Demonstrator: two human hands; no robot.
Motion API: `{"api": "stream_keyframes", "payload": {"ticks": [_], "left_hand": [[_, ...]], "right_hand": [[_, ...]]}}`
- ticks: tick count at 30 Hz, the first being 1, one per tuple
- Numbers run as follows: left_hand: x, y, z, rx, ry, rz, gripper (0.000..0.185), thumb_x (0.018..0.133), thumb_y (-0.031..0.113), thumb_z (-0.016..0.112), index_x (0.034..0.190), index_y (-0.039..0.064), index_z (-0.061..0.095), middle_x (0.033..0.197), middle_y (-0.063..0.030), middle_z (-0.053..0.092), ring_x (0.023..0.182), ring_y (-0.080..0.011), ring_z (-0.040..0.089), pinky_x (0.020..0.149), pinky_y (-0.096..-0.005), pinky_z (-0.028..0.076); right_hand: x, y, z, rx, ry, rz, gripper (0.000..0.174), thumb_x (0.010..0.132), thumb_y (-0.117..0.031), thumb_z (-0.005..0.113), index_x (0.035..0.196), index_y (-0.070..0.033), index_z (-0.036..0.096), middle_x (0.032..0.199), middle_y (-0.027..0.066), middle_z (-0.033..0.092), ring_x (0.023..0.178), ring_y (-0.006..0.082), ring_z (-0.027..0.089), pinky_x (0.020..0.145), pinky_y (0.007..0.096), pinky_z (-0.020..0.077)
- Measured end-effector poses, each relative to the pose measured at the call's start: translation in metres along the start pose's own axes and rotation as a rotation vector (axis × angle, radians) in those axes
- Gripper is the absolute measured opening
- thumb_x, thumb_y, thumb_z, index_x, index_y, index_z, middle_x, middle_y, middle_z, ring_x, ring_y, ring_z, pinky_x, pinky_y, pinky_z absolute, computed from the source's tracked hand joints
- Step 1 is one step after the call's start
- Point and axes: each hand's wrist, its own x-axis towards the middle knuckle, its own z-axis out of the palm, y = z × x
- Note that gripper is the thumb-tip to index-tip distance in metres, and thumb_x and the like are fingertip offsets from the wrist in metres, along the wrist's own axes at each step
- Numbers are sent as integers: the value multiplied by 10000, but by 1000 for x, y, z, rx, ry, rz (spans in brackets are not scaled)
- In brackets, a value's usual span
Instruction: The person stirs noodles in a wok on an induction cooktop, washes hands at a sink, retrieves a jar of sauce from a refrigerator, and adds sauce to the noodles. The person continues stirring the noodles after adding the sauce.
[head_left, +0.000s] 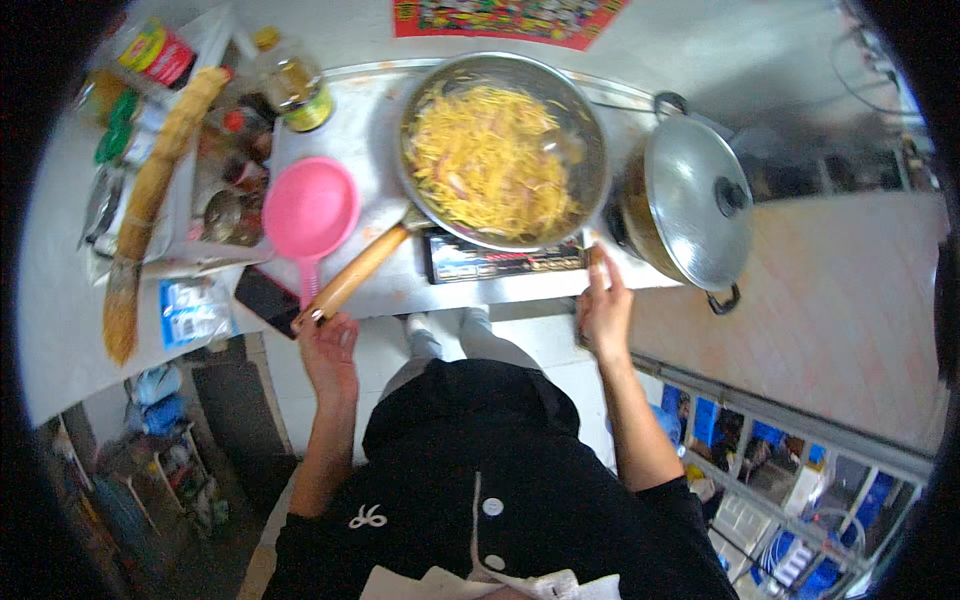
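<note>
A metal wok (600, 161) with a wooden handle (360, 274) sits on an induction cooker (510, 259). Shredded yellow food (495, 161), with some pinkish pieces, fills much of the wok. My left hand (330, 345) is at the outer end of the wooden handle; whether its fingers grip the handle is unclear. My right hand (606, 300) is at the counter's front edge, fingers pointing up toward the cooker's right end, with a small brownish item at the fingertips that I cannot identify. To the left of the wok lies a pink plastic ladle (313, 206).
Right of the wok stands a lidded pot (697, 202). An oil bottle (300, 90), jars and a long straw brush (154, 195) are at the left. A dark phone (266, 300) and a blue-and-white packet (196, 311) lie near the left front edge.
</note>
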Motion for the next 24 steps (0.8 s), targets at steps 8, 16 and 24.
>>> {"api": "stream_keyframes", "payload": {"ticks": [8, 16, 24], "left_hand": [[0, 2, 4, 49, -19, 10, 278, 925, 342, 460, 1091, 118, 454, 779, -77, 633, 750, -165, 602, 798, -379, 481], [1, -2, 0, 15, -15, 15, 268, 914, 336, 485, 1059, 111, 489, 782, -79, 632, 781, -173, 608, 799, -390, 487], [-2, -2, 5, 13, 15, 21, 264, 911, 330, 491, 1045, 103, 492, 780, -68, 617, 805, -173, 608, 789, -395, 496]], "right_hand": [[104, -27, 86, 423, 52, -5, 317, 958, -196, 405, 1226, -32, 440, 595, -16, 422, 433, 60, 371, 356, 225, 284], [90, -19, 103, 262, -129, 79, 352, 897, -148, 524, 1213, 6, 522, 776, 10, 577, 525, 55, 445, 435, 207, 349], [96, -52, 126, 567, -136, 127, 271, 940, -201, 474, 1189, -98, 502, 578, -37, 375, 426, 73, 315, 370, 220, 258]]}}
